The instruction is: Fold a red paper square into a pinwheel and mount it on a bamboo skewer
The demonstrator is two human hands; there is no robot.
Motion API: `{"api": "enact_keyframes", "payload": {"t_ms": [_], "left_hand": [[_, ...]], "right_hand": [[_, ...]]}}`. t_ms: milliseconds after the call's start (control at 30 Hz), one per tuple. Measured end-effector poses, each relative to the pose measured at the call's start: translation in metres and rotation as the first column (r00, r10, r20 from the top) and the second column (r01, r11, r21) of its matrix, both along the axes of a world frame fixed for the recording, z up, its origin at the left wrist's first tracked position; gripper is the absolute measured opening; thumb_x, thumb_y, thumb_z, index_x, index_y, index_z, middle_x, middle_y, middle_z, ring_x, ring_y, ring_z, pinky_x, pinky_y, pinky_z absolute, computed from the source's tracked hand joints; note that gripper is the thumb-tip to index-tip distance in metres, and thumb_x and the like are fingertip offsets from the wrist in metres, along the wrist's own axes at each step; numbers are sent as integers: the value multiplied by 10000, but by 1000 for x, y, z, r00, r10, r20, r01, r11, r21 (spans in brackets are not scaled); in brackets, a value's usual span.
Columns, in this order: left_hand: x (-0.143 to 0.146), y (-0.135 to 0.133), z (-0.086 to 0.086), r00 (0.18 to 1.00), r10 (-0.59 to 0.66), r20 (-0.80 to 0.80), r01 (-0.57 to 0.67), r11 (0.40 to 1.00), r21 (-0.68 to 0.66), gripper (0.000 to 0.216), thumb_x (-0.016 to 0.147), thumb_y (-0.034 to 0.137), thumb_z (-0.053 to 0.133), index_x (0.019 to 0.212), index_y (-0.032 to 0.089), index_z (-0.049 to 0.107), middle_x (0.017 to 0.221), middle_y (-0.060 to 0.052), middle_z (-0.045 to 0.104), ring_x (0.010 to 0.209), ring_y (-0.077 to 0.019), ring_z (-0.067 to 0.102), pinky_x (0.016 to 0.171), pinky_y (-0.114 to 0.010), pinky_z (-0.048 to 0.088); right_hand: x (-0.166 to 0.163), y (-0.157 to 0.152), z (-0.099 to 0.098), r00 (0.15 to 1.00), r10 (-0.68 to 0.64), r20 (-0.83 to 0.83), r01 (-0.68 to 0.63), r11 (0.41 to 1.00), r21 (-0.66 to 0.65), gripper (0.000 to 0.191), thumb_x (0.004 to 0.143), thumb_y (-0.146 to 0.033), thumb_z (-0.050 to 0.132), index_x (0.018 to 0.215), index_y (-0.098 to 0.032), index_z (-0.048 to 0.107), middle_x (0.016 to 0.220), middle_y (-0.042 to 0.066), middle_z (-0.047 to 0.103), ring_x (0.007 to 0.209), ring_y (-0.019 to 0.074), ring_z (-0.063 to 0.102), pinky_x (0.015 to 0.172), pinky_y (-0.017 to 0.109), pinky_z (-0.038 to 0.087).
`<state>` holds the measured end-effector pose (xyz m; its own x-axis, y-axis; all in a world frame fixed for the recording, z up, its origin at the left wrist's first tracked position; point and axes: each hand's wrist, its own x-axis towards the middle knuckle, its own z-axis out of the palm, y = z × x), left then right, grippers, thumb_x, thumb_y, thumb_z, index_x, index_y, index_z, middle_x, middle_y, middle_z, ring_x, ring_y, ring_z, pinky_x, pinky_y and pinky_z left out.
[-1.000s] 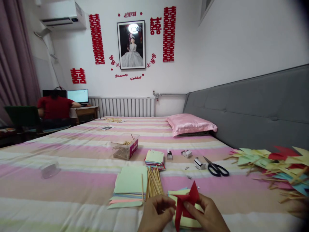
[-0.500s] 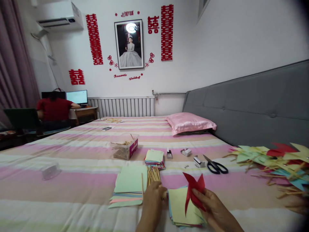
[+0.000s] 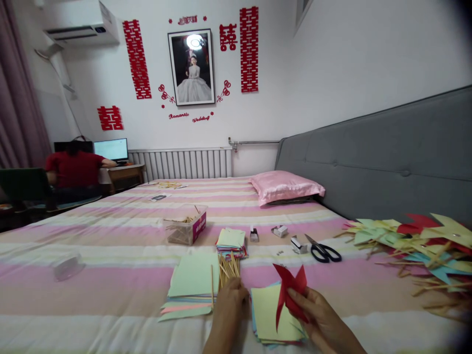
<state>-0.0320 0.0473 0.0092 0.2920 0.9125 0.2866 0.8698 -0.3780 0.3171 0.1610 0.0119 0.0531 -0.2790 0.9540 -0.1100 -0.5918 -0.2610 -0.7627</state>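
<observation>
A red paper pinwheel (image 3: 291, 290) with bent blades is pinched in my right hand (image 3: 315, 312), above a stack of square coloured papers (image 3: 263, 314) with a yellow sheet on top. My left hand (image 3: 230, 302) is closed, its fingers curled over the near ends of a bundle of thin wooden sticks (image 3: 228, 268). What those fingers hold, if anything, is hidden. Left of it lies a stack of larger papers (image 3: 193, 275), pale green on top, with a single stick (image 3: 212, 285) across its right edge. Behind the bundle sits a smaller paper stack (image 3: 231, 238).
Black-handled scissors (image 3: 324, 252) and small boxes (image 3: 298, 244) lie beyond my right hand. A pile of finished pinwheels (image 3: 424, 246) is at the right. A clear tub (image 3: 186, 231) holds sticks; a clear lid (image 3: 68, 265) lies left. A person (image 3: 73, 169) sits far left.
The view has shifted slightly, so everything sits a little further left. My left hand stays at the stick bundle; the red pinwheel remains in my right hand.
</observation>
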Motion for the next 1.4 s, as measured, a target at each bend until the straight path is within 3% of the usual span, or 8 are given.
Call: {"api": "enact_keyframes", "payload": {"t_ms": [233,400,533,733,933,1033,1200,1400], "left_hand": [[-7,-3,9,998,26,58,-26,1000,-1,121,804,192,536,852,154,640,1023,-54,641,980,-188,568,813,-393,471],[-10,-8,15,991,98,94,-101,995,26,281,788,120,502,1046,145,612,1146,-116,614,1119,-230,498,902,-401,417],[-9,-11,22,986,133,103,-137,990,28,342,750,73,450,981,198,669,1069,-93,666,1071,-214,537,893,-318,415],[-10,-13,24,961,251,119,-257,966,41,363,744,96,418,969,209,680,1134,-117,622,1054,-236,541,845,-328,427],[-8,-17,25,935,327,135,-337,939,62,332,764,124,409,866,232,706,964,-64,670,889,-179,604,715,-255,448],[-7,-20,30,927,353,129,-367,925,99,336,752,105,414,869,230,704,939,-60,684,858,-192,606,731,-293,431],[-6,-23,38,925,361,119,-377,911,165,321,710,57,446,785,219,712,821,-57,724,835,-224,613,888,-422,336],[-8,-22,35,930,340,136,-364,904,227,272,716,65,474,747,201,708,791,-68,720,797,-236,612,796,-403,410]], "right_hand": [[1,3,-3,1000,20,-15,-20,1000,-16,160,643,-208,740,746,-101,681,682,61,727,604,127,651,577,204,510],[0,4,-4,999,28,-20,-28,999,-31,178,624,-218,754,743,-108,681,687,59,733,574,115,645,567,199,511],[0,3,-4,999,23,-22,-24,999,-40,167,626,-216,753,736,-115,678,699,60,737,583,120,650,570,204,512],[1,4,-6,1000,27,-13,-28,998,-58,198,605,-229,765,741,-112,682,710,72,741,593,126,656,572,205,512],[0,3,-6,1000,12,-4,-12,998,-59,240,575,-251,778,743,-109,682,705,76,737,594,141,657,580,225,512],[0,3,-6,1000,5,1,-5,998,-56,245,561,-256,785,731,-111,685,698,74,737,594,146,659,580,225,513],[0,3,-6,1000,3,-2,-3,998,-58,205,579,-245,779,723,-129,690,698,59,741,585,132,657,575,207,514],[0,3,-6,1000,27,-15,-28,998,-49,181,608,-230,764,734,-121,692,698,61,742,590,126,660,569,192,514]]}}
